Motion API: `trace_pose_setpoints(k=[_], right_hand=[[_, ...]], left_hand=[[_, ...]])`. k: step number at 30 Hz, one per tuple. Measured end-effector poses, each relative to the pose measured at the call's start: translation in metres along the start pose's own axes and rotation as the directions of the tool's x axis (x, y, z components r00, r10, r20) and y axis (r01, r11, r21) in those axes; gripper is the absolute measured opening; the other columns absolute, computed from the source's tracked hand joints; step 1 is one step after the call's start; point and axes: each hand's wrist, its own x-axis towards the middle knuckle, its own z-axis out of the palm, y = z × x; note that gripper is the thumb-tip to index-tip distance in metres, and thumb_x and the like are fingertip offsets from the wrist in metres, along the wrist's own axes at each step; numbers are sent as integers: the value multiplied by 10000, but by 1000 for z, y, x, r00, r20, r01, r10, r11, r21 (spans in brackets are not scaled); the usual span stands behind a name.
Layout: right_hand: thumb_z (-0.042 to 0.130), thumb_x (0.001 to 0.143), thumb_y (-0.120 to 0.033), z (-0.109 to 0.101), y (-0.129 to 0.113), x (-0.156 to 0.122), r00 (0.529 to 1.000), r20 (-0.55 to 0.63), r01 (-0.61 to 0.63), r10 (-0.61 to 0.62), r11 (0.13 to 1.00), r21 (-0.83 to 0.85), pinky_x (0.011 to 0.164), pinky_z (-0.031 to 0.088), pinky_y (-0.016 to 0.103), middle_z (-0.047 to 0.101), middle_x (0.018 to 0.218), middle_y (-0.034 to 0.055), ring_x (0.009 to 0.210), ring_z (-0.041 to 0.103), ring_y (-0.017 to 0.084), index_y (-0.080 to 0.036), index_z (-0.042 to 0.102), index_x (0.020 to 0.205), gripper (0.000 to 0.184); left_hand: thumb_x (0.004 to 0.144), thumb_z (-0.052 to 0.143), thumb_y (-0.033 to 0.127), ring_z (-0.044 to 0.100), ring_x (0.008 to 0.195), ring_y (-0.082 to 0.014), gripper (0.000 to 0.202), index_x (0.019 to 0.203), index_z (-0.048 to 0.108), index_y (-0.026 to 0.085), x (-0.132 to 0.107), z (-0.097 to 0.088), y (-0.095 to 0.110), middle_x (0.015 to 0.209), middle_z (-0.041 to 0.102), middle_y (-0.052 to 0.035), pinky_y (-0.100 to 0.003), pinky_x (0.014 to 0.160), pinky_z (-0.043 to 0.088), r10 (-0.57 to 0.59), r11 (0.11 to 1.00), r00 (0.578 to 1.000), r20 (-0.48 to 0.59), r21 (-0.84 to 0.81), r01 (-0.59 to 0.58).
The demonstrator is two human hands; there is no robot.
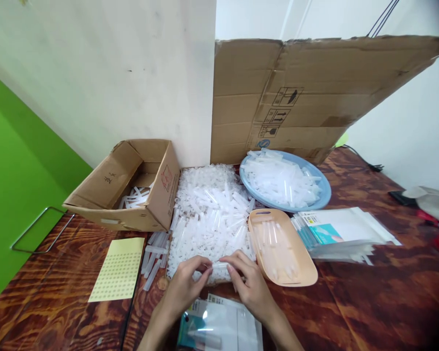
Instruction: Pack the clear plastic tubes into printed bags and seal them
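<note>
My left hand (185, 285) and my right hand (247, 280) meet at the near edge of a big heap of clear plastic tubes (210, 214). Together they pinch one small clear tube (219, 266) between their fingertips, left fingers on its left end, right fingers on its right end. Under my wrists lies a clear packet with a printed card (219, 324). A beige oval tray (298, 278) with a few tubes in it sits just right of my right hand.
An open cardboard box (131, 183) with tubes stands at the left. A blue plate (324, 195) heaped with tubes is behind the tray. A stack of packets (342, 231) lies to the right, a yellow sticker sheet (119, 268) to the left. A flattened carton (300, 92) leans on the wall.
</note>
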Motion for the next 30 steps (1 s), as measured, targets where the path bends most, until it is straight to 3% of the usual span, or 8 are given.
trace_pose_setpoints(k=[6, 8, 12, 17, 20, 26, 28, 30], right_hand=[[463, 1047, -303, -1, -1, 1, 1000, 20, -11, 10, 999, 49, 779, 484, 303, 614, 948, 49, 883, 634, 209, -226, 694, 1185, 279], [469, 1046, -297, 0, -4, 3, 998, 59, 7, -11, 998, 61, 790, 480, 301, 617, 964, 50, 888, 629, 206, -231, 684, 1199, 273], [475, 1042, -286, 6, -10, 5, 992, 118, 35, -45, 996, 83, 818, 475, 302, 631, 1001, 55, 918, 630, 207, -231, 664, 1200, 252], [572, 996, -327, 24, -11, -2, 998, 69, -9, 2, 995, 102, 794, 477, 297, 702, 968, 58, 898, 663, 223, -200, 661, 1084, 178], [584, 985, -360, 38, -11, -9, 1000, -5, -15, 16, 986, 168, 721, 476, 276, 708, 891, 46, 805, 665, 207, -196, 671, 1029, 191], [607, 977, -395, 64, -18, -13, 988, -133, -24, 82, 919, 393, 709, 503, 261, 696, 879, 46, 782, 670, 196, -198, 646, 1013, 204], [609, 977, -400, 70, -23, -14, 979, -173, -17, 106, 892, 451, 749, 514, 278, 694, 910, 60, 837, 681, 213, -194, 638, 1010, 211], [613, 974, -413, 75, -29, -14, 971, -201, -13, 129, 868, 496, 752, 514, 289, 683, 900, 64, 839, 675, 217, -189, 633, 999, 227]], left_hand=[[938, 638, 263, 674, 936, -221, 189, 1014, 809, 235, -6, 1, 2, 959, 724, -75, -297, 821, 513, -21, 989, 991, -129, -149, 2], [889, 704, 281, 680, 903, -223, 162, 993, 812, 220, -7, 2, 0, 922, 727, -71, -295, 792, 522, -117, 970, 975, -189, -234, 72], [766, 816, 287, 679, 749, -205, 151, 856, 790, 169, -11, 3, -6, 774, 724, -51, -283, 700, 535, -373, 852, 895, -245, -472, 226], [659, 901, 238, 593, 733, -148, 228, 605, 697, 151, -14, 9, -7, 759, 629, -15, -228, 679, 475, -298, 786, 898, -324, -617, 38], [685, 901, 346, 531, 704, -119, 317, 623, 661, 149, -18, 20, 0, 790, 563, -1, -211, 652, 456, -359, 610, 882, -304, -792, -25], [670, 908, 429, 579, 831, -143, 332, 777, 691, 201, -21, 39, 20, 912, 559, 6, -275, 804, 512, -511, 67, 853, -106, -994, -84], [623, 942, 388, 598, 892, -153, 335, 774, 702, 209, -20, 41, 22, 991, 588, 3, -290, 845, 519, -530, -37, 846, -50, -996, -82], [593, 960, 360, 604, 936, -157, 340, 760, 708, 204, -18, 41, 22, 1072, 603, -2, -284, 866, 520, -543, -57, 839, -41, -995, -85]])
